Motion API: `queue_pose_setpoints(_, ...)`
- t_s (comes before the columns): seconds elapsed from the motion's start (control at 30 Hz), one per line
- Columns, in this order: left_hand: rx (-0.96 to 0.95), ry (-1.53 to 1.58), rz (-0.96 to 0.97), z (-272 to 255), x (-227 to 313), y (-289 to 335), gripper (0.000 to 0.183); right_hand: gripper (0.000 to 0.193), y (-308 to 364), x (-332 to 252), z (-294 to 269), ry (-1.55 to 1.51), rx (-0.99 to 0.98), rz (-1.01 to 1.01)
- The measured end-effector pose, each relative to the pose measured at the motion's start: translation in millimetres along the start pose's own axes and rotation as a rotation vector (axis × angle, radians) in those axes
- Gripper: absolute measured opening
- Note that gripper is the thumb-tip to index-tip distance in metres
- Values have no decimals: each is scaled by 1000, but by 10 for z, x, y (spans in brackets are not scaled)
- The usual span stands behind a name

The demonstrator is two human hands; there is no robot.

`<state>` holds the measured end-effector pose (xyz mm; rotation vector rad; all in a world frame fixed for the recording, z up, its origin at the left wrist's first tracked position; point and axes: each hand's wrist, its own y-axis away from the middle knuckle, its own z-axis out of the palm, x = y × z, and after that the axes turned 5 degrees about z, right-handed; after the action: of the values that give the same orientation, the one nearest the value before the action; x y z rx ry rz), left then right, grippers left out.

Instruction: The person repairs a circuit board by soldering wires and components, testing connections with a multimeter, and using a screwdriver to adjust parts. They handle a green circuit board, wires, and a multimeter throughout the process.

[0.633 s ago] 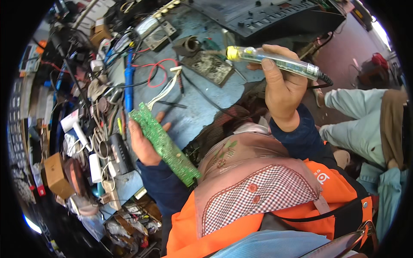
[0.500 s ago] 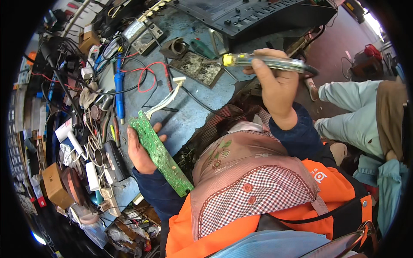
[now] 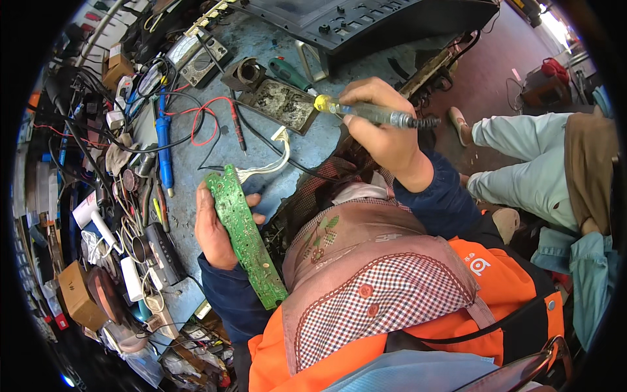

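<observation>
My left hand (image 3: 215,228) grips a long green circuit board (image 3: 247,238) by its left edge, with fingertips showing on its other side. A bundle of white wires (image 3: 266,170) with a white connector (image 3: 279,134) runs from the board's far end over the bench. My right hand (image 3: 385,127) is closed around the clear handle of a soldering iron (image 3: 382,114) with a yellow collar; its cord leaves at the right. The collar is beside a shallow metal tray (image 3: 266,117) with dark and pale residue inside. The iron's tip is hard to make out.
Around the tray are a green-handled screwdriver (image 3: 289,72), a metal ring-shaped part (image 3: 244,74) and a multimeter (image 3: 204,64) with red and black leads. A blue soldering iron (image 3: 163,147) lies left. Clutter fills the left side; a black panelled device (image 3: 372,29) stands behind. Another person (image 3: 522,150) is at right.
The soldering iron in my right hand has moved left and slightly down, closer to the tray. My left hand has turned the circuit board a little more upright. The whole view has shifted slightly.
</observation>
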<state>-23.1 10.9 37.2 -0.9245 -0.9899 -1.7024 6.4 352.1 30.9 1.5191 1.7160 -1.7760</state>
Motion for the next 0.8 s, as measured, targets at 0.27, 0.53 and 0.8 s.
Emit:
queue_pose_setpoints(0.27,-216,93,-191,416,-133,-263,39,18,42,-34,-32,-168,55,267)
queue_pose_setpoints(0.53,-262,106,-185,404,-239,-330,43,22,279,72,165,-1003,32,566)
queue_pose_setpoints(0.8,-238,151,-202,366,-261,-329,43,23,328,209,297,-1000,-87,648)
